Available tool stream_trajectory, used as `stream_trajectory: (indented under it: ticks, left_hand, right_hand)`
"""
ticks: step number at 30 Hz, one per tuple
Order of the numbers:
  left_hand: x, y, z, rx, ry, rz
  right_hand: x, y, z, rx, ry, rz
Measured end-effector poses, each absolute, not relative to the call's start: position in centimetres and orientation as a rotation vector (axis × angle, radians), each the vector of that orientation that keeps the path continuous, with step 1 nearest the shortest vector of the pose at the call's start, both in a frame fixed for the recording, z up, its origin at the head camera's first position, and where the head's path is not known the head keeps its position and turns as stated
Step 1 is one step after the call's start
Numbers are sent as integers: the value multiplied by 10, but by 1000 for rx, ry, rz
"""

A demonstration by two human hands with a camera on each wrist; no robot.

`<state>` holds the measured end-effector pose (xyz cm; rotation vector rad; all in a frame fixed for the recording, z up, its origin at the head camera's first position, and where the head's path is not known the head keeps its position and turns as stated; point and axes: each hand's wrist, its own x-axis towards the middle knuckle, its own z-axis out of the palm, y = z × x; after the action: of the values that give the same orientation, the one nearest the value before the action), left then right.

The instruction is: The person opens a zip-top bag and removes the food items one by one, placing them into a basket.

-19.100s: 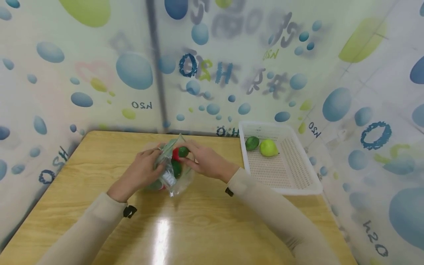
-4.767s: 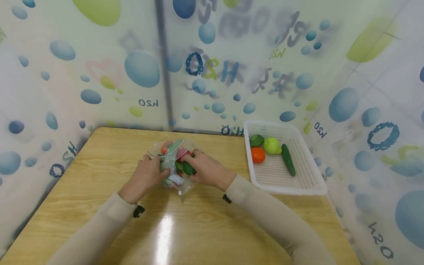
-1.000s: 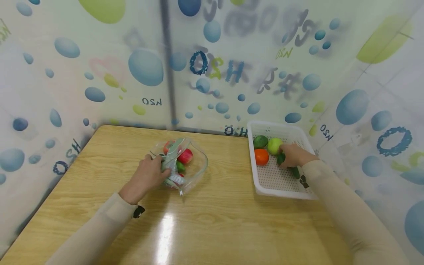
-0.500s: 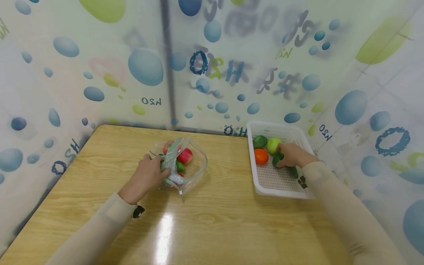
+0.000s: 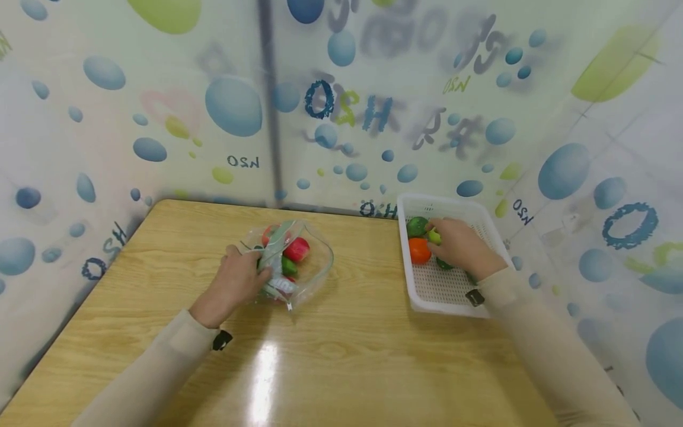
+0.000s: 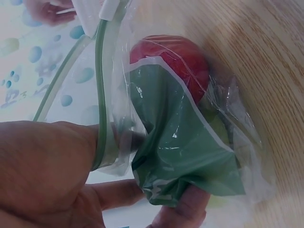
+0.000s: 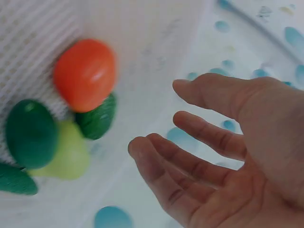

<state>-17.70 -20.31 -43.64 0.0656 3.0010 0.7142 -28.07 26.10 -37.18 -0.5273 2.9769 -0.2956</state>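
My left hand grips the edge of a clear zip bag with a green panel. Inside it are a red fruit, a green piece and others partly covered by the panel. My right hand is over the white basket; in the right wrist view its fingers are spread and hold nothing. The basket contains an orange-red tomato, a yellow-green pear, a dark green avocado-like oval, a cucumber and another green oval. In the head view, my right hand partly hides them.
Both bag and basket rest on a wooden table, the basket at its back right corner. Bare tabletop lies between them. A wall with blue and green dots stands close behind.
The tomato and cucumber came into the basket after the first frame, the dark green oval most recently. My right hand has let that oval go and moved left, above the pear.
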Motion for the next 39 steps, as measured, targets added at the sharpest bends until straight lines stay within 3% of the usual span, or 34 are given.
stream_trajectory:
  ticks: [5,11,16,28,39]
  left_hand:
    - [-177,-201,-436,98,3034,721]
    - [-176,-199,-434,116,3045,712]
    - [-176,-199,-435,111,3054,730]
    - [-174,-199,-437,123,3108,787]
    - [-175,-195,-434,76,3051,796]
  right_hand:
    - [-267,239,-358,-595,3012,-379]
    - [-249,208,-353,-875,3053,-460]
    - [-234,173,-357,-1150,3031,-565]
    - [-218,78,-383,-1481,2787,-626]
    - [-240,27,-424,-1386,2625,-485]
